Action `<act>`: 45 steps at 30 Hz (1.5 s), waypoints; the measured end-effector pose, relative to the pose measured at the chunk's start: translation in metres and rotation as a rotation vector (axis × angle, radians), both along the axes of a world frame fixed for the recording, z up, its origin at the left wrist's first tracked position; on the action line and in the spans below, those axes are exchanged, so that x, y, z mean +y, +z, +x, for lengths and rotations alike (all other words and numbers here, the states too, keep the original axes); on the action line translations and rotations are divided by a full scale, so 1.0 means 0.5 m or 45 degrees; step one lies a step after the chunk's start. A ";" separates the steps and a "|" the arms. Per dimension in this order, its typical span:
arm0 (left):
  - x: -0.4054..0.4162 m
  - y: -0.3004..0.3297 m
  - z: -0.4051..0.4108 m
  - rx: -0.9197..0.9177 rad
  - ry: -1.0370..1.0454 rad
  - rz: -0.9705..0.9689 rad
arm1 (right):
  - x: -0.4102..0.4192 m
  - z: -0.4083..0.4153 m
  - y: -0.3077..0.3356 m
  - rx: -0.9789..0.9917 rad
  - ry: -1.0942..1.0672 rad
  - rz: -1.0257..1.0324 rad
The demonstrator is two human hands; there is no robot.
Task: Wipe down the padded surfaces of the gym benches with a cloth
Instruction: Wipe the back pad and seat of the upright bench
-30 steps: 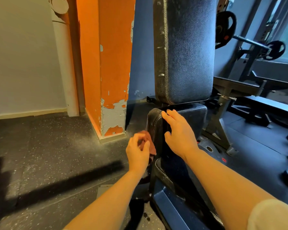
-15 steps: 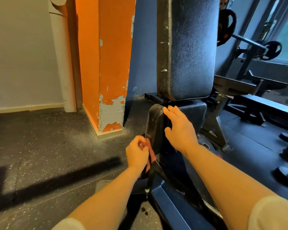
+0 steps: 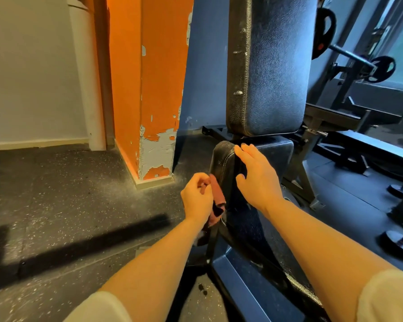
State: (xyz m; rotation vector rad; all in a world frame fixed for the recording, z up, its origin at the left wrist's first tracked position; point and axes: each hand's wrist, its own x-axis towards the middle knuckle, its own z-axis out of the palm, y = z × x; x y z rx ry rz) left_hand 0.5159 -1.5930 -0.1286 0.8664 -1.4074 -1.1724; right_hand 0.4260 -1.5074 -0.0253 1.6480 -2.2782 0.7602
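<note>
A black padded bench stands in front of me, its upright back pad (image 3: 270,66) above the seat pad (image 3: 270,152). My left hand (image 3: 197,198) grips a reddish-brown cloth (image 3: 216,198) and holds it against the seat pad's left side edge. My right hand (image 3: 256,177) lies flat on the top of the seat pad with fingers straight, near the left seam. Part of the cloth hangs below my left hand.
An orange pillar (image 3: 156,89) with peeling paint stands just left of the bench. The bench's blue steel frame (image 3: 240,282) runs toward me along the floor. At the right stand another bench (image 3: 372,145) and a barbell with weight plates (image 3: 382,68). Speckled rubber floor spreads to the left.
My left hand has slid the cloth down the seat pad's left side edge. My right hand has stayed on the seat top.
</note>
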 end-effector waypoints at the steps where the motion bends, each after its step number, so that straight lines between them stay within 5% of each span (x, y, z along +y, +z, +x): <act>1: -0.005 -0.005 0.008 -0.027 0.004 0.079 | 0.001 0.004 0.000 -0.016 -0.008 0.004; 9: 0.028 0.018 -0.020 0.035 0.096 -0.240 | -0.003 0.003 -0.002 0.001 -0.044 0.021; 15: 0.010 -0.078 0.006 -0.268 0.121 0.177 | -0.001 -0.001 -0.007 0.021 -0.011 -0.017; 21: 0.031 -0.013 -0.026 0.043 0.171 -0.177 | -0.006 -0.007 -0.021 0.042 -0.013 -0.065; 27: 0.001 -0.016 -0.030 0.028 0.177 0.022 | -0.008 -0.010 -0.021 0.017 -0.022 -0.077; 31: 0.017 -0.006 -0.030 0.038 0.183 -0.142 | -0.010 -0.006 -0.025 0.007 -0.024 -0.109; 35: 0.005 -0.017 -0.023 -0.004 0.155 0.072 | -0.012 -0.008 -0.023 0.010 -0.028 -0.084; 40: 0.018 -0.010 -0.021 0.045 0.106 -0.125 | -0.014 -0.008 -0.028 0.010 -0.038 -0.107; 45: 0.019 -0.016 -0.016 0.055 0.085 -0.024 | -0.016 -0.007 -0.034 -0.004 -0.036 -0.109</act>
